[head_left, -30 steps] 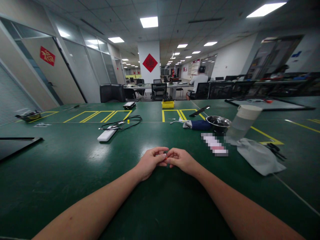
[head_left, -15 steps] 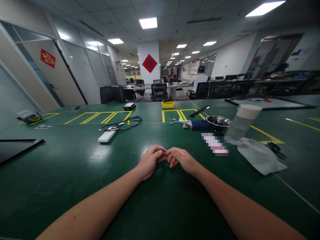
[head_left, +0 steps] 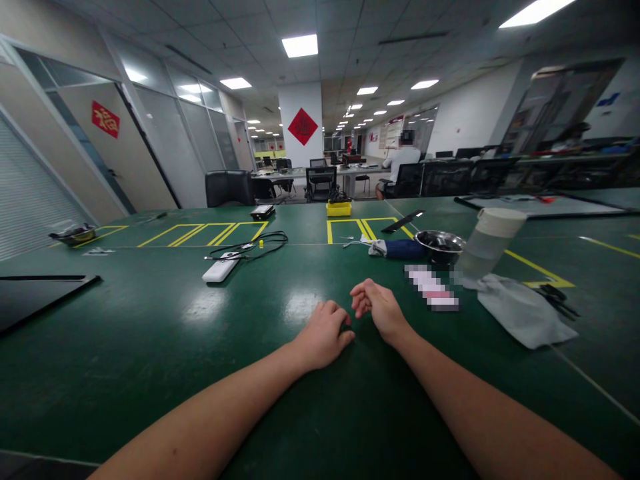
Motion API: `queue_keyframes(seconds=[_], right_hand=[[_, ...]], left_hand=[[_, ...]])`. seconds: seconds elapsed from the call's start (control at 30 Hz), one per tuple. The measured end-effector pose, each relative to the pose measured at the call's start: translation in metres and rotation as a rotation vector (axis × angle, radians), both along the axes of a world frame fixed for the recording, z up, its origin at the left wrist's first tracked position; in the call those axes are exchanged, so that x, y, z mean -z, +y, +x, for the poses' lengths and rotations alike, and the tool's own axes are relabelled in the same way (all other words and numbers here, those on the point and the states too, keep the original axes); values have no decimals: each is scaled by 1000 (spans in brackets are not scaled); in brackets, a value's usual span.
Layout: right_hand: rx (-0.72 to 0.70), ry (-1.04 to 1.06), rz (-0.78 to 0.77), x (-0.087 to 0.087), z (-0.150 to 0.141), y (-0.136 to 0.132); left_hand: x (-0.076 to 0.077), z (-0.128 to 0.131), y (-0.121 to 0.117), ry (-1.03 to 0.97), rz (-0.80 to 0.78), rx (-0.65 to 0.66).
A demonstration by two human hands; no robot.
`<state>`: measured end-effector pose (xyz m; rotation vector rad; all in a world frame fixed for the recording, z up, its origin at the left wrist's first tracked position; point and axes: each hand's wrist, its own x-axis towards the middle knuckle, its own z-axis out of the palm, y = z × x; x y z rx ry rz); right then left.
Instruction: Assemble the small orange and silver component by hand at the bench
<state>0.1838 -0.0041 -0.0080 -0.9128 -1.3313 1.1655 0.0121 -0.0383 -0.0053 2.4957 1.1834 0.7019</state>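
Note:
My left hand (head_left: 326, 333) rests on the green table (head_left: 150, 347) with its fingers curled under into a loose fist; whatever is inside it is hidden. My right hand (head_left: 376, 305) hovers just to the right and slightly farther out, fingers bent and pinched together, with nothing that I can make out between them. The two hands are apart by a small gap. The small red piece seen between the fingertips earlier does not show now.
A steel bowl (head_left: 440, 244), a translucent cup (head_left: 487, 241), a grey cloth (head_left: 523, 310) and a dark blue roll (head_left: 403, 249) lie to the right. A white remote (head_left: 220, 269) and black cable (head_left: 250, 244) lie to the left. A person sits at a far desk (head_left: 400, 160).
The hands were joined at the fingertips on a small red piece; now they have parted. The left hand dropped closer and closed, the right hand moved away and to the right.

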Motion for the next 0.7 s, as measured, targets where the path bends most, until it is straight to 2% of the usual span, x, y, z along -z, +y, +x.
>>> queue_keyframes(seconds=[0.07, 0.17, 0.3, 0.4, 0.5, 0.6, 0.7], right_hand=[[32, -7, -13, 0, 2, 1], [9, -29, -24, 0, 2, 2], [-49, -49, -49, 2, 2, 3], [-67, -64, -74, 4, 2, 4], [-79, -83, -79, 4, 1, 5], [-99, -111, -81, 3, 1, 3], [-115, -129, -81, 2, 0, 3]], left_hand=[[-1, -1, -2, 79, 43, 13], [-8, -12, -2, 166, 77, 47], [-15, -58, 2, 273, 92, 22], [-16, -119, 5, 348, 79, -142], [-17, -195, -1, 434, 46, -427], [-19, -274, -18, 514, 1, -680], [-18, -340, -41, 555, -45, -890]])
